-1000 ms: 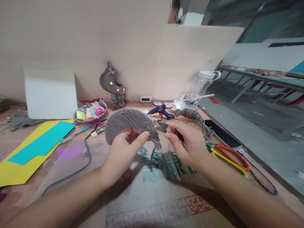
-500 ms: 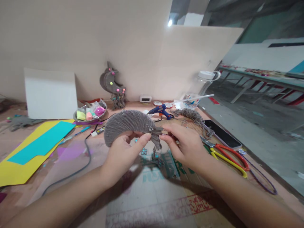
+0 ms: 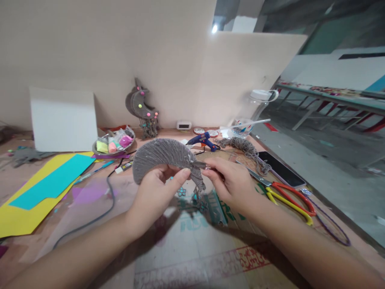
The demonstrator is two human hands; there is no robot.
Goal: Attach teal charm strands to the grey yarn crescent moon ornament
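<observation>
My left hand point(image 3: 156, 192) grips a crescent shape wrapped in grey yarn point(image 3: 162, 154), thumb and fingers closed under its lower edge, holding it above the table. My right hand point(image 3: 230, 182) is pinched shut at the crescent's right tip, fingertips touching the yarn there; what it pinches is too small to name. A short beaded dangle point(image 3: 197, 198) hangs below that tip.
Red and yellow scissors point(image 3: 288, 196) and a black phone point(image 3: 281, 168) lie right of my hand. Behind are a blue glue gun point(image 3: 203, 140), loose grey yarn point(image 3: 246, 148), a bowl of coloured clay point(image 3: 114, 142), a finished moon ornament point(image 3: 141, 106), and yellow and teal paper point(image 3: 45, 184) at left.
My right hand has moved left to the crescent's right tip and now pinches there. The left hand keeps the crescent nearly still.
</observation>
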